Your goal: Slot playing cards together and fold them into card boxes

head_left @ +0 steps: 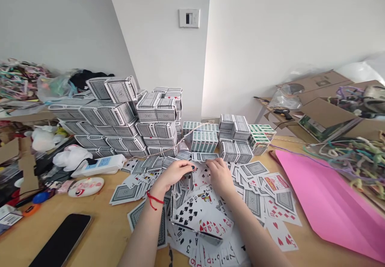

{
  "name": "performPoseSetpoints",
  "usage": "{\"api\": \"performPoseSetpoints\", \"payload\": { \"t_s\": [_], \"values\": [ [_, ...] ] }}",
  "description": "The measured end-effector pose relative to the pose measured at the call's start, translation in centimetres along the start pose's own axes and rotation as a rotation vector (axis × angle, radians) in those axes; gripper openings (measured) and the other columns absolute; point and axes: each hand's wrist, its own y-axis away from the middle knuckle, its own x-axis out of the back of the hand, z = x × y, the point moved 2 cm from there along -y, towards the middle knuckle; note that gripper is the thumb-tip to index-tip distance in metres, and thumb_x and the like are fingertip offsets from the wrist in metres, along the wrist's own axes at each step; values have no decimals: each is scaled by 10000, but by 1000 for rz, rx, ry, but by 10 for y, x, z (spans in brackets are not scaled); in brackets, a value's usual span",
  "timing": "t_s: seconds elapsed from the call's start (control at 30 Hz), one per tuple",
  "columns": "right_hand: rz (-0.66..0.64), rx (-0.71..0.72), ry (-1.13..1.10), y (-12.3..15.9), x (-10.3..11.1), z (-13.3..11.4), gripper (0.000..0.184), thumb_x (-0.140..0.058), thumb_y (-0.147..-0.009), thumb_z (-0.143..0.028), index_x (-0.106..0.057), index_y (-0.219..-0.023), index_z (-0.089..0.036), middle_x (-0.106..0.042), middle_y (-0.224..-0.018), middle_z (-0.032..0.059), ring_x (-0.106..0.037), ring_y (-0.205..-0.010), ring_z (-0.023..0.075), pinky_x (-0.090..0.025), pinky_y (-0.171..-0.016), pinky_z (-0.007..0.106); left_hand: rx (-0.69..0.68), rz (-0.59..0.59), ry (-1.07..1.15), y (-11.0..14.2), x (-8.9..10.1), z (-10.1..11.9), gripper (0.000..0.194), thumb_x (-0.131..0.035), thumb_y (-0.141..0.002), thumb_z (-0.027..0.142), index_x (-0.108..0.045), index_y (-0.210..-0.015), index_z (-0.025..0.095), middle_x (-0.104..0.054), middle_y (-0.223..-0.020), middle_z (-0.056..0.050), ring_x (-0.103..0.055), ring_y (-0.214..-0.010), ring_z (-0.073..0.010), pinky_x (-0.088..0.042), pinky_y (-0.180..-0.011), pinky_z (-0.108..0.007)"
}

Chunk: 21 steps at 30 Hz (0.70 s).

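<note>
My left hand (177, 172), a red string bracelet at its wrist, has its fingertips pinched together at the edge of a playing card (201, 175). Opposite it, my right hand (221, 174) is curled with its fingertips on the same card's far right side. Below both hands lies a shallow open tray built from playing cards (207, 237), with low walls and loose face-up cards inside. Scattered playing cards (254, 202) surround it, some face down with grey patterned backs. Exactly what sits between my fingertips is partly hidden.
Stacked blocks covered in grey-backed cards (114, 114) rise at the back left. Green-and-white card boxes (204, 140) and more blocks (236, 150) stand behind my hands. A phone (61, 239) and power strip (102, 166) lie left; pink sheet (327, 198) and pipe cleaners (355, 150) right.
</note>
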Motion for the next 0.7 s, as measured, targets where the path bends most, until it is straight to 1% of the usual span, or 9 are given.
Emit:
{"api": "performPoseSetpoints", "payload": {
  "t_s": [0.1,0.2,0.3,0.37,0.4,0.47,0.57,0.63,0.7],
  "values": [
    [158,-110,-124,-1,8,0,240,-369,-859,-113,-580,-936,-195,-637,-844,74,-487,-820,222,-441,-703,347,17,11,8,0,0,-2,288,-523,-704,341,-686,-874,175,-672,-964,-57,-581,-911,-223,-431,-760,-292],
    [259,-327,-251,1,12,5,218,-375,-885,-274,-574,-862,-188,-582,-700,56,-502,-693,201,-439,-597,313,52,35,63,0,4,-4,315,-509,-714,372,-677,-900,181,-665,-961,-65,-584,-892,-219,-453,-706,-282],
    [222,-590,-451,6,10,14,305,-372,-874,-411,-567,-837,-179,-524,-586,16,-456,-477,143,-373,-429,254,66,96,123,1,12,-7,317,-499,-725,403,-663,-912,207,-647,-1022,-57,-567,-930,-210,-464,-669,-257],
    [198,-709,-612,8,8,17,347,-398,-847,-486,-556,-835,-177,-488,-522,-17,-424,-397,120,-348,-376,240,62,150,150,1,19,-10,312,-501,-724,413,-658,-912,220,-637,-1060,-49,-558,-955,-203,-468,-663,-241],
    [200,-745,-702,9,8,18,359,-423,-826,-515,-545,-833,-178,-484,-505,-26,-442,-389,121,-365,-373,241,63,177,163,1,21,-12,316,-502,-723,419,-656,-915,221,-632,-1072,-50,-557,-959,-201,-470,-658,-236],
    [200,-775,-916,7,8,14,362,-494,-777,-544,-510,-828,-186,-520,-527,-24,-533,-433,143,-445,-412,264,73,239,201,0,26,-15,325,-505,-717,422,-651,-925,219,-623,-1089,-55,-555,-964,-201,-476,-644,-228],
    [129,-742,-1198,5,8,1,365,-610,-703,-520,-448,-796,-207,-576,-633,-7,-647,-584,197,-544,-532,335,96,332,253,-1,29,-19,306,-511,-702,412,-645,-886,207,-617,-1068,-59,-556,-937,-199,-479,-605,-219],
    [65,-684,-1259,5,8,-8,350,-627,-706,-488,-418,-788,-219,-568,-651,-13,-666,-644,211,-559,-585,360,107,376,280,-2,31,-21,289,-518,-690,414,-644,-833,197,-617,-1037,-62,-566,-887,-196,-483,-586,-223],
    [10,-602,-1230,9,8,-16,303,-587,-754,-456,-398,-815,-227,-559,-636,-22,-669,-656,207,-556,-598,358,117,400,303,-1,34,-22,291,-529,-682,429,-646,-807,193,-619,-1010,-69,-577,-837,-195,-487,-569,-233]
  ]
}}
